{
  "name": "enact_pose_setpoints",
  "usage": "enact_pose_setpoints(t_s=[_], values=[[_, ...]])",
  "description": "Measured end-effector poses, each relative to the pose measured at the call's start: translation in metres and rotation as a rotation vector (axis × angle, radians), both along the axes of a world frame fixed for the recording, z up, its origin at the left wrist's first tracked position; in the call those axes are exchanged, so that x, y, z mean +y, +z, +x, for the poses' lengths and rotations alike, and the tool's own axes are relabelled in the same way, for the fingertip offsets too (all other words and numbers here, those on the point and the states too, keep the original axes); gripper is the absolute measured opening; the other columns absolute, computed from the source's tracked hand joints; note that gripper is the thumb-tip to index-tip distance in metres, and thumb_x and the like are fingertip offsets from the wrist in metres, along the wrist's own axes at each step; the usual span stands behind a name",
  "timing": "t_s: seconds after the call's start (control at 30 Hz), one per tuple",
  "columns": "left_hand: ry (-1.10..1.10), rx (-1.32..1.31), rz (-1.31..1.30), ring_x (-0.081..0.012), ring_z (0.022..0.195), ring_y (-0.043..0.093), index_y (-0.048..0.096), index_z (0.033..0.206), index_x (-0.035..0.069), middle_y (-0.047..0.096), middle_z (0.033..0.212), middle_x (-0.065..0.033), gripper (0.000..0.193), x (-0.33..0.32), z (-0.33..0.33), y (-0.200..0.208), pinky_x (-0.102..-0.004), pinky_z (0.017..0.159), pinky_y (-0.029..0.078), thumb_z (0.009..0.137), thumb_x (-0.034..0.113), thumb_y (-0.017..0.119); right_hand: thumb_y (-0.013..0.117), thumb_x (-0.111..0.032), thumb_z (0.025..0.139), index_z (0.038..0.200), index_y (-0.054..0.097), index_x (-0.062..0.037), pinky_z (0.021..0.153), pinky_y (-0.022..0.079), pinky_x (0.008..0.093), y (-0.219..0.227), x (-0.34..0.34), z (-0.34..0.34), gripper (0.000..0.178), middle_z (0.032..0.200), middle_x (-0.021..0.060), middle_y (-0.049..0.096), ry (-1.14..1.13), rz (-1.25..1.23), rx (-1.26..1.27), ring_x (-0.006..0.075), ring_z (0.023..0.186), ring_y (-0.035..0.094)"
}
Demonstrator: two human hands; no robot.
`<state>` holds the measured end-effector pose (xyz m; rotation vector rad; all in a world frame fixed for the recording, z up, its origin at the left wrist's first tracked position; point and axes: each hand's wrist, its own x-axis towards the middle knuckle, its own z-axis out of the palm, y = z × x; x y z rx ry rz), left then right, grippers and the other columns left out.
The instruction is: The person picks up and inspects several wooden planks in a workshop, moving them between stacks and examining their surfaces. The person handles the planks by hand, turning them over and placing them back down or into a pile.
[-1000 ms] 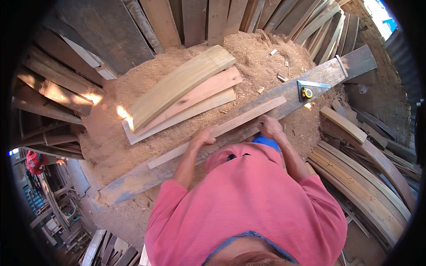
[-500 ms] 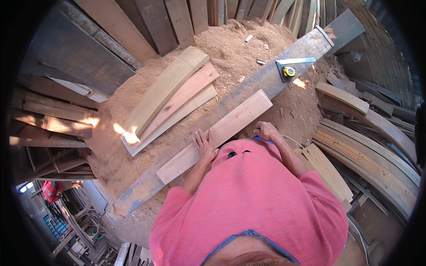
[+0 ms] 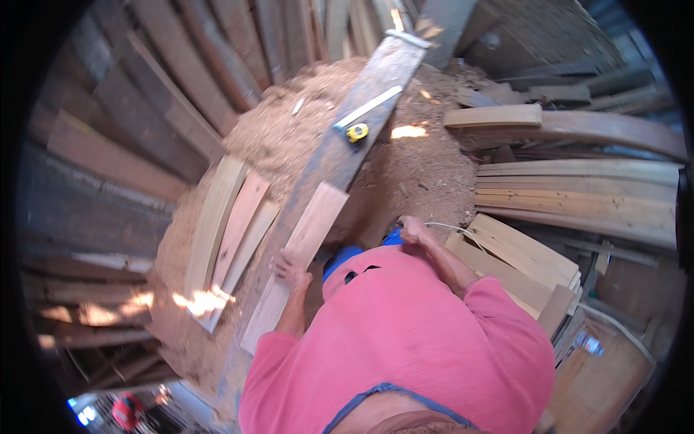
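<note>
My left hand [image 3: 291, 270] lies across a pale wooden board [image 3: 316, 215], its fingers spread and slightly blurred. This board rests lengthwise on a long, worn grey plank [image 3: 340, 155]. To the right of the board, close to my body, my right hand [image 3: 414, 232] is closed. Something dark shows at its fingers, too hidden to name. A pale cord [image 3: 452, 226] runs off to the right from near that hand. Farther up the grey plank lie a yellow and black tape measure [image 3: 357, 132] and a light metal straightedge [image 3: 369, 107], which neither hand touches.
Three cut boards [image 3: 240, 228] lie on a sawdust heap [image 3: 289, 130] at left. Curved planks [image 3: 571, 188] are stacked at right, above pale panels [image 3: 520, 253]. Tall boards [image 3: 166, 65] lean at the back. A person in red [image 3: 126, 411] is at the lower left.
The whole view has swung, so the plank stands steeper and the right-hand stacks show more. My left hand stays on the board; my right hand remains closed near my body.
</note>
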<state>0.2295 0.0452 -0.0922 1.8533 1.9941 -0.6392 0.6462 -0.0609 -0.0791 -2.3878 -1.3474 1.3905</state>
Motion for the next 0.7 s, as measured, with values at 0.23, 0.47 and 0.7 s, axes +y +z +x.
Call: enact_pose_setpoints(t_s=[0.23,0.47,0.7], values=[[0.042,-0.051,-0.172,-0.0654,0.155,0.004,-0.008,0.165,-0.006,0.0,0.166,-0.0477,0.136,0.024,0.117,-0.005,-0.0702,0.124,0.024,0.081,0.041,0.087,0.058,-0.02,0.089,0.113,0.074,-0.0032,0.09,0.057,0.0544,0.006,-0.086,0.085,0.033,0.11,0.0274,0.075,-0.367,0.199,0.064,0.0465,0.106,0.071],[-0.59,-0.145,-0.26,-0.0609,0.157,0.012,0.022,0.165,-0.004,0.011,0.167,-0.0453,0.111,0.083,0.256,0.001,-0.0586,0.13,0.018,0.085,0.047,0.079,0.061,-0.04,0.097,0.121,0.075,-0.0058,0.1,0.056,0.0529,0.027,-0.15,0.125,0.044,0.115,0.0275,0.075,-0.743,-0.065,-0.034,0.0441,0.115,0.07],[-1.089,-0.537,-0.448,-0.0435,0.135,0.059,0.063,0.14,0.001,0.061,0.144,-0.0309,0.066,0.121,0.417,-0.032,-0.0455,0.113,0.049,0.089,0.041,0.071,0.058,-0.053,0.1,0.116,0.079,-0.0103,0.104,0.052,0.0592,0.031,-0.161,0.103,0.051,0.12,0.0254,0.075,-1.22,-0.059,-0.265,0.0447,0.121,0.068]])
